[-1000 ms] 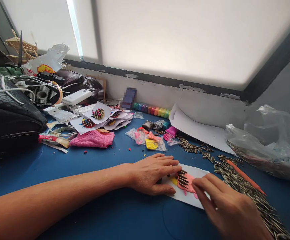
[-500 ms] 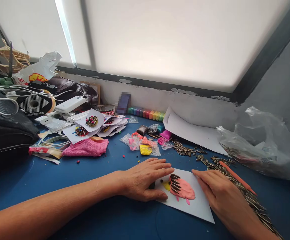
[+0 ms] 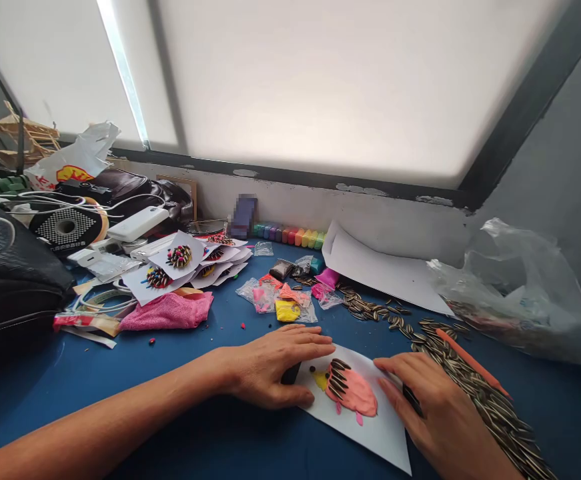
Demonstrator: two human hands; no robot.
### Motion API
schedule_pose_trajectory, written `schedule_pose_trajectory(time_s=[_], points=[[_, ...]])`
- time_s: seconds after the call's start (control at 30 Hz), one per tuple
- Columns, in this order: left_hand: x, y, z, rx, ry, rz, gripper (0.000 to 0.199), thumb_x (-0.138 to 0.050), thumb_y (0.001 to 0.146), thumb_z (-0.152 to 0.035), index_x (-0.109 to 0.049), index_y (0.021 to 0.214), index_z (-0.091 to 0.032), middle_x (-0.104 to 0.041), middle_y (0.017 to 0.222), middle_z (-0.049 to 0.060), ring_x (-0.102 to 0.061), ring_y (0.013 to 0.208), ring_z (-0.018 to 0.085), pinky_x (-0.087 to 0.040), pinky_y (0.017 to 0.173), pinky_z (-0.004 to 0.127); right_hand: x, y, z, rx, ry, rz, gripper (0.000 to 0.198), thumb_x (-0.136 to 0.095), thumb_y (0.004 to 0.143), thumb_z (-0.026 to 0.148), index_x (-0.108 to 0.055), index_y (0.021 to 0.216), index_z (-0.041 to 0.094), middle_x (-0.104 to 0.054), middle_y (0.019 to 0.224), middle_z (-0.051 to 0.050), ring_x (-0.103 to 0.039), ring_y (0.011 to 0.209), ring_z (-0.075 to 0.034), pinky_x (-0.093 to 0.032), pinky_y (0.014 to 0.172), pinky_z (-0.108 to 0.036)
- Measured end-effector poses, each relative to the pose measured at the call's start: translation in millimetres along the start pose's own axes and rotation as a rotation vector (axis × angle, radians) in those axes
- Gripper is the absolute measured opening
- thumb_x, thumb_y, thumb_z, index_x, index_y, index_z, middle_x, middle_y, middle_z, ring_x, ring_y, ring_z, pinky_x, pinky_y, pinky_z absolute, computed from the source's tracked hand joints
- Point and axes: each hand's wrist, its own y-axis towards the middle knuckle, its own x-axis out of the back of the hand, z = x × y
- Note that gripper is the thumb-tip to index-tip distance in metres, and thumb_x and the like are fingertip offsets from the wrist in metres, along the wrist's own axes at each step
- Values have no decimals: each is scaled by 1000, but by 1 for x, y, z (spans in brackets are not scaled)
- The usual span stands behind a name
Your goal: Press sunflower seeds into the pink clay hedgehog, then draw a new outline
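A sheet of white paper (image 3: 357,445) lies on the blue table, bearing a salmon-pink modelling-clay hedgehog shape (image 3: 363,398). It has a yellow clay snout (image 3: 319,380), small dark dots and two pink feet. Several striped sunflower seeds (image 3: 339,379) are set in a row in the pink clay behind the snout. My left hand (image 3: 283,367) rests flat over the paper's left side, fingers stretched and thumb apart. At the right edge, my right hand (image 3: 427,393) touches the paper with index finger and thumb apart; its other fingers are partly hidden.
Loose sunflower seeds (image 3: 500,427) spread along the right, with an orange stick (image 3: 473,363) on them. Clay packets (image 3: 287,310) lie ahead, near a plastic bag (image 3: 525,307). Finished seed pictures (image 3: 183,257), a pink cloth (image 3: 170,313) and a black bag (image 3: 15,280) crowd the left.
The paper has slid slightly left and toward me, both hands moving with it. My right thumb and index finger have spread further apart. The whole view has also shifted a little.
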Motion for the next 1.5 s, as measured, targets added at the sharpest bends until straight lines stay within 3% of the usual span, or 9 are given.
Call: schedule_pose_trajectory(time_s=[0.23, 0.37, 0.53, 0.63, 0.8, 1.17, 1.33, 1.5], points=[[-2, 0, -4, 33, 20, 22, 72, -62, 86, -43, -33, 149, -21, -29, 155, 10, -24, 144, 30, -18, 117, 49, 8, 3, -21, -67, -97, -98, 27, -46, 92, 31, -71, 92, 24, -76, 90, -5, -71, 86, -23, -58, 72, -35], [-1, 1, -7, 62, 60, 73, 76, -59, 88, -53, -31, 150, -20, -27, 155, 10, -20, 145, 31, -15, 118, 51, 22, 3, -35, -239, -158, 9, 28, -45, 86, 35, -73, 84, 27, -77, 89, -4, -72, 82, -26, -58, 63, -37], [-2, 1, -6, 58, 83, 83, 77, -57, 88, -56, -31, 150, -20, -26, 156, 9, -20, 145, 30, -15, 118, 50, 34, 2, -42, -438, -122, 242, 25, -48, 81, 36, -71, 72, 30, -74, 79, -1, -70, 72, -25, -57, 58, -37], [-4, 1, -5, 52, 92, 75, 75, -54, 89, -57, -32, 150, -19, -26, 156, 9, -20, 145, 30, -15, 118, 48, 32, 4, -41, -436, -135, 311, 23, -51, 78, 38, -71, 72, 29, -73, 77, -2, -70, 72, -26, -55, 55, -37], [-8, -1, -2, 7, 96, 5, 76, -55, 88, -58, -32, 150, -20, -27, 156, 8, -21, 145, 28, -14, 119, 45, 20, 2, -42, -393, -214, 298, 21, -50, 75, 36, -63, 60, 27, -69, 69, -5, -68, 70, -27, -52, 53, -39], [-4, -1, -3, -6, 69, 29, 76, -52, 90, -57, -27, 152, -22, -25, 157, 5, -14, 146, 28, -11, 119, 44, -5, -10, -52, -128, -321, 50, 28, -35, 87, 26, -53, 65, 24, -61, 63, -5, -61, 59, -23, -47, 54, -38], [0, -1, -7, 8, 27, 35, 78, -50, 90, -61, -24, 153, -23, -25, 157, 5, -13, 146, 28, -5, 119, 48, 12, -4, -47, -185, -150, 132, 28, -38, 93, 38, -56, 74, 26, -65, 69, -2, -64, 59, -19, -47, 48, -29], [2, 6, -18, 21, -17, 10, 79, -52, 89, -60, -24, 152, -21, -25, 156, 6, -15, 146, 26, -4, 120, 44, 22, 4, -14, -282, 147, 128, 26, -40, 93, 40, -59, 81, 27, -66, 65, 2, -62, 53, -15, -49, 48, -24]])
